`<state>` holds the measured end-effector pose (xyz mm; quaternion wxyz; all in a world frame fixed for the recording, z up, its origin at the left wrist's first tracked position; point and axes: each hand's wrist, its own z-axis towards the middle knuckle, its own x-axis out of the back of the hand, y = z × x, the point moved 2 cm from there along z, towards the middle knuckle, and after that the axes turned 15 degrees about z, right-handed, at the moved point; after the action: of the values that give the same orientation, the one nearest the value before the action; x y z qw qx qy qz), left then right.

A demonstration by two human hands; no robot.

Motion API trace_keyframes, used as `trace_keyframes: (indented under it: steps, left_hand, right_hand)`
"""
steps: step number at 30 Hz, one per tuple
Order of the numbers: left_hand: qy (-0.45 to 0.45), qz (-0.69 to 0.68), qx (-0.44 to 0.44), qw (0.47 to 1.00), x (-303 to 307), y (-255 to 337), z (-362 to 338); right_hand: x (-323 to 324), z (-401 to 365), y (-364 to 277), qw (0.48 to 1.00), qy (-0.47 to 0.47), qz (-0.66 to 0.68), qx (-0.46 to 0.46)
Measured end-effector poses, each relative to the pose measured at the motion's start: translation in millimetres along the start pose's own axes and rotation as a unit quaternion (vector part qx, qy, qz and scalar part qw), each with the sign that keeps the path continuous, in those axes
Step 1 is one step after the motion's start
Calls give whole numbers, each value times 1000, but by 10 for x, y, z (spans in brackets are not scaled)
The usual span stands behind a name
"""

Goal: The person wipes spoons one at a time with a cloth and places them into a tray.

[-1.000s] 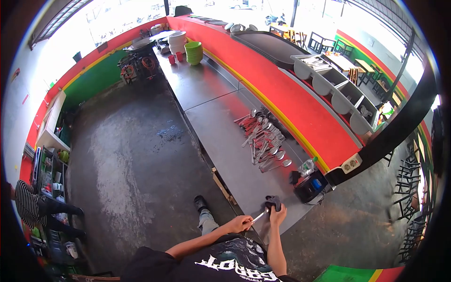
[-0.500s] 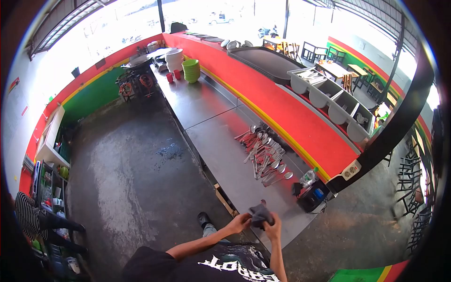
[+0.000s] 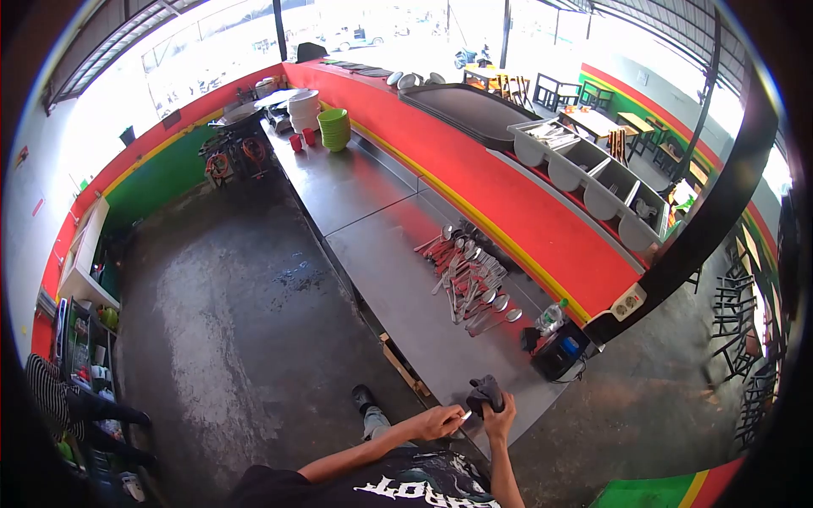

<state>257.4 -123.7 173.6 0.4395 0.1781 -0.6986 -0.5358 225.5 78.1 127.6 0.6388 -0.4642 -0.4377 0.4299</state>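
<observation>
My left hand (image 3: pixel 442 422) is closed around a shiny piece of cutlery (image 3: pixel 466 416), of which only a short bright end shows by the fingers. Beside it, my right hand (image 3: pixel 500 416) grips a bunched dark grey cloth (image 3: pixel 485 393). Both hands are close together over the near end of the steel counter (image 3: pixel 381 279). Farther along lies a loose pile of spoons and forks (image 3: pixel 470 275), with several spoons spread at its near side.
A black device (image 3: pixel 559 354) and a clear bottle (image 3: pixel 552 317) stand at the counter's right edge. Divided cutlery bins (image 3: pixel 584 169) and dark trays (image 3: pixel 466 114) sit on the red ledge. Green bowls (image 3: pixel 335 131) are stacked far off. A person (image 3: pixel 63 398) stands at left.
My left hand has come away from the cloth, and a bright end now shows at its fingers. The cloth has shifted slightly right with my right hand.
</observation>
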Motion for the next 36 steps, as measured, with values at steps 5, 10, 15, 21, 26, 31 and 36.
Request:
trace_keyframes:
  steps: [5,10,15,21,26,31,36]
  left_hand:
    - [-56,-16,-15,998,-88,-102,-49]
    - [-75,-117,12,990,-141,-29,-133]
    - [-1,-180,40,983,-188,47,3]
    - [9,-264,75,962,-123,-108,152]
    - [-60,-432,119,892,-16,-197,136]
    - [-30,-387,146,910,-6,-167,68]
    - [67,-169,147,972,-182,-149,46]
  right_hand:
    - [140,-103,661,985,157,-49,-54]
    - [535,26,842,933,143,218,-250]
    - [487,-99,960,823,107,470,-301]
    - [-29,-101,291,718,-218,623,-220]
    - [-329,-16,-480,771,-206,558,-226]
    - [-264,-171,226,910,-169,337,-174]
    - [-263,-82,-285,885,-145,365,-250]
